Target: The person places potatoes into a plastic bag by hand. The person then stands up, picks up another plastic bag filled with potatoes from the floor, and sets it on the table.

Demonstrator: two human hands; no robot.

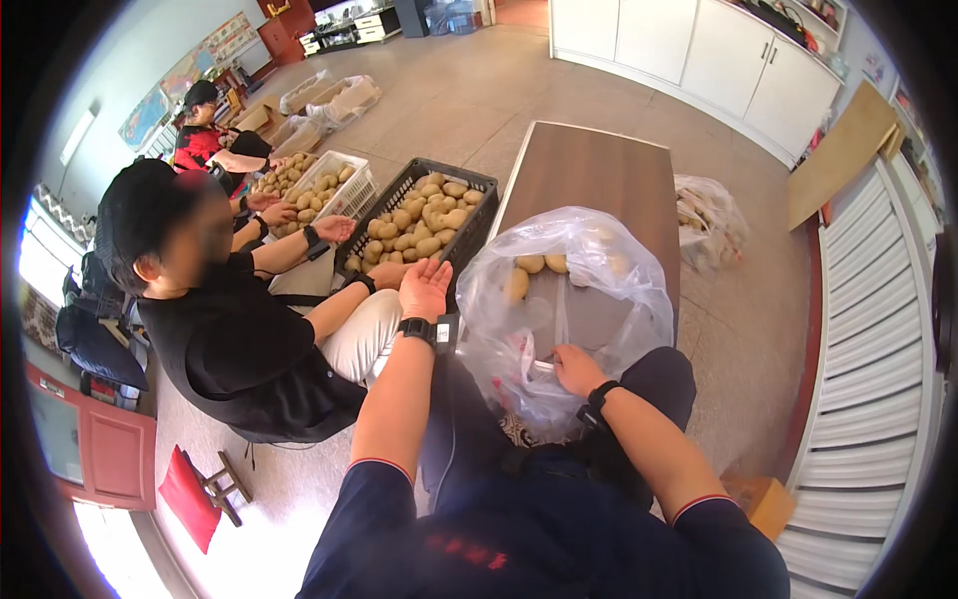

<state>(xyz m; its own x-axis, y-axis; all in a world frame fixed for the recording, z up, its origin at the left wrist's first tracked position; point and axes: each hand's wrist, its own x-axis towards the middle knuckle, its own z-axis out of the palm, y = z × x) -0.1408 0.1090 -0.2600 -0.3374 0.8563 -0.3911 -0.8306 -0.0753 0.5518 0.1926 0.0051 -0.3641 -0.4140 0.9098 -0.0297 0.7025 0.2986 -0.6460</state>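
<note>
A clear plastic bag lies wide-mouthed on the near end of the brown table, with several potatoes toward its far left side. My right hand is at the bag's near edge, its fingers curled on the plastic. Palm up and fingers spread, my left hand is left of the bag, beside the near corner of a black crate full of potatoes. Nothing lies in that palm. A black strap with a small box is on each of my wrists.
Close on my left sits a person in black, hands near the crate. Farther back, another person is by a white crate of potatoes. A filled plastic bag stands right of the table. A red-topped stool is at lower left.
</note>
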